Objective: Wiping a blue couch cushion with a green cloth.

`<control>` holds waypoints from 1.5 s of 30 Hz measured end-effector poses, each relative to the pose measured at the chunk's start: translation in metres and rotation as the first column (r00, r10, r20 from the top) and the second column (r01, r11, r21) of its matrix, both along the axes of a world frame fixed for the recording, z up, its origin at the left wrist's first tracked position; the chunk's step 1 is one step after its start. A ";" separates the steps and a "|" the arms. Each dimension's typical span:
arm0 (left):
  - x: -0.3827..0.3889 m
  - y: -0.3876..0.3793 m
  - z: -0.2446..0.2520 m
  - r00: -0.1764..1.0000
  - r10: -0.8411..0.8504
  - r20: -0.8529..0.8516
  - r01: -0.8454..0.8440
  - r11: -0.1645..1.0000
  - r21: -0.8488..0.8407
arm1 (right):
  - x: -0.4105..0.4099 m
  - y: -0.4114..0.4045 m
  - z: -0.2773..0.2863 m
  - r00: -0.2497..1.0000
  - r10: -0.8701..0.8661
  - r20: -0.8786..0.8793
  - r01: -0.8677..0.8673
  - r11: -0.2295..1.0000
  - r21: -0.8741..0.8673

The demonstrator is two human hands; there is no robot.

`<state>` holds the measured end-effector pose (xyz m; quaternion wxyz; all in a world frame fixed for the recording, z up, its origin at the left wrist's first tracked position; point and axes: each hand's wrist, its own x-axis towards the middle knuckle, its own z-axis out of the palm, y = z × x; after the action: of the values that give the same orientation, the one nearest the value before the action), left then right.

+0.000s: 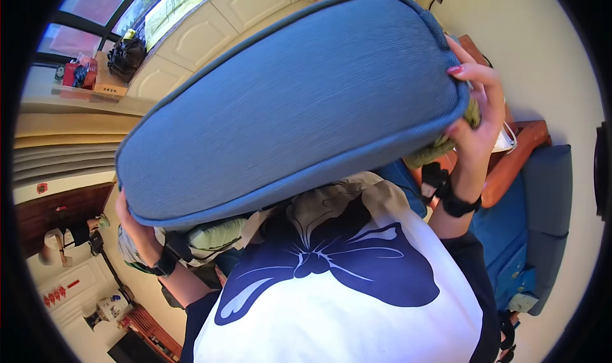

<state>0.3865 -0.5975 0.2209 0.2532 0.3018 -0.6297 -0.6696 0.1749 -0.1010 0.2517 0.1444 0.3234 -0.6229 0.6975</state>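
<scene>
A large blue fabric cushion (291, 104) with piped edges fills the upper middle of the head view, raised in front of me and tilted up to the right. My left hand (138, 226) grips its lower left end, with most of the fingers hidden behind it. At the other end my right hand (480, 100) holds the rounded corner, fingers on the edge and thumb below. Beneath that corner a fuzzy green item (432, 151) shows in part. Black straps circle both wrists.
Right of me stands a sofa with a blue seat (502, 248), a grey-blue backrest (547, 219) and a wooden armrest (516, 159). A green pillow (215, 235) lies behind my left arm. White cabinets (201, 35) line the window wall. Another person (71, 238) is far left.
</scene>
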 end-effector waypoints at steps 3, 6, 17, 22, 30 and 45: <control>-0.005 0.056 0.025 0.998 0.055 -0.030 -0.057 0.996 -0.068 | -0.022 0.045 -0.038 0.987 -0.092 0.133 0.078 0.992 0.103; -0.010 0.130 0.029 0.988 0.135 -0.069 -0.151 0.927 -0.344 | -0.034 0.081 -0.071 0.762 -0.300 0.574 0.296 0.949 0.104; -0.076 0.190 0.070 0.764 -0.637 -0.099 0.575 0.742 -0.344 | 0.013 0.119 0.023 0.657 -0.712 0.248 0.703 0.697 0.138; -0.087 0.198 0.066 0.726 -0.672 -0.149 0.578 0.713 -0.397 | -0.027 0.102 -0.088 0.816 -0.577 0.045 0.483 0.722 0.496; -0.091 0.190 0.081 0.869 -0.495 -0.025 0.438 0.790 -0.430 | -0.026 0.081 -0.047 0.708 -0.671 0.220 0.533 0.712 0.457; -0.083 0.164 0.076 0.969 -0.240 0.062 0.243 0.866 -0.437 | 0.121 -0.059 0.109 0.710 0.697 -0.100 -0.625 0.557 -0.547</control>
<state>0.3038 -0.4333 0.2964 0.2274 0.1574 -0.7984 -0.5349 0.2957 -0.1596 0.3608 -0.0832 0.4329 -0.2383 0.8654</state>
